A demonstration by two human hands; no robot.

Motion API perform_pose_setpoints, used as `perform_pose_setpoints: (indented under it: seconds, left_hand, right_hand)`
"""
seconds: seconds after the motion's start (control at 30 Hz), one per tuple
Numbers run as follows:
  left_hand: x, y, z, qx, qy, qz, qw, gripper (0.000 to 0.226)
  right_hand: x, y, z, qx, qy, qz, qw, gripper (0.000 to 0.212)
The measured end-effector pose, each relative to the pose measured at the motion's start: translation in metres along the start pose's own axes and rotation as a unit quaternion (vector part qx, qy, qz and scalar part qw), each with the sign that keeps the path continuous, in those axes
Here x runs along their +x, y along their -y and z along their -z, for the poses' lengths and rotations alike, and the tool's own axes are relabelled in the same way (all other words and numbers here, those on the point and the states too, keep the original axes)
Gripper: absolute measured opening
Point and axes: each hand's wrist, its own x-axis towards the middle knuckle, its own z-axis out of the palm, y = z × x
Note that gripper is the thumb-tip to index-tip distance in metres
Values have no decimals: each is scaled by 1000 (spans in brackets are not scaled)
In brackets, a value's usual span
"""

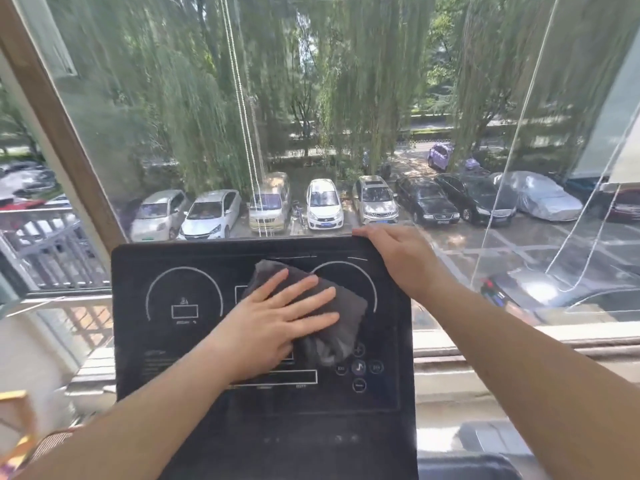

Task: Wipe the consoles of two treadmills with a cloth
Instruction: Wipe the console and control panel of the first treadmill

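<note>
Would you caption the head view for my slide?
Left hand presses grey cloth on treadmill console; right hand grips its top edge.

We are facing a black console (180,362). A crumpled dark cloth (346,317) is lying on the middle of its panel.

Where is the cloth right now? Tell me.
Head view: the dark cloth lies on the console, centre-right, pressed flat under the left hand, just above the round buttons.
</note>
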Motion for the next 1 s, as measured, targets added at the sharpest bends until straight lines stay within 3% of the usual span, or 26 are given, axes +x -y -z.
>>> perform_pose_setpoints:
  seconds: [0.07, 0.13, 0.2, 0.27, 0.37, 0.43, 0.5, 0.6, 0.67, 0.73, 0.8, 0.9, 0.93, 1.0]
  left_hand:
    - [13, 3, 10, -48, -37, 130, 990, 85]
    - [28, -20, 12, -127, -76, 255, 955, 87]
    - [38, -57, 4, -173, -113, 306, 929, 89]
    - [41, -89, -10, -159, -103, 262, 946, 92]
    - [36, -90, -15, -69, -30, 50, 996, 90]
    - [47, -54, -6, -11, -22, -57, 998, 83]
    - [66, -27, 8, 4, -50, -26, 998, 77]
    - [95, -46, 15, -95, -125, 172, 972, 81]
    - [104, -86, 6, -153, -150, 228, 950, 83]
    - [99, -114, -8, -150, -142, 161, 965, 78]
    - [86, -122, -18, -101, -93, 13, 990, 65]
    - [77, -95, -11, -67, -6, -167, 984, 57]
    - [81, -79, -4, -59, -11, -165, 984, 58]
    - [91, -45, 9, -41, -61, -67, 995, 64]
  right_hand:
    - [-1, 1, 2, 1, 7, -1, 1000, 57]
    - [-1, 2, 4, 6, 19, -8, 1000, 55]
    - [0, 1, 8, 26, 36, -24, 999, 54]
    - [3, 0, 11, 60, 53, -44, 996, 61]
    - [11, -4, 15, 97, 75, -77, 990, 69]
    - [14, -4, 19, 118, 79, -94, 985, 72]
    - [16, -4, 24, 139, 69, -99, 983, 72]
    - [18, -4, 29, 149, 69, -96, 982, 72]
    - [19, -6, 29, 134, 82, -94, 983, 72]
    - [20, -8, 29, 111, 85, -89, 986, 71]
    - [21, -9, 27, 95, 77, -81, 989, 70]
    - [19, -9, 23, 89, 63, -80, 991, 70]
    - [18, -9, 22, 94, 54, -75, 991, 69]
    - [17, -6, 22, 105, 42, -69, 991, 66]
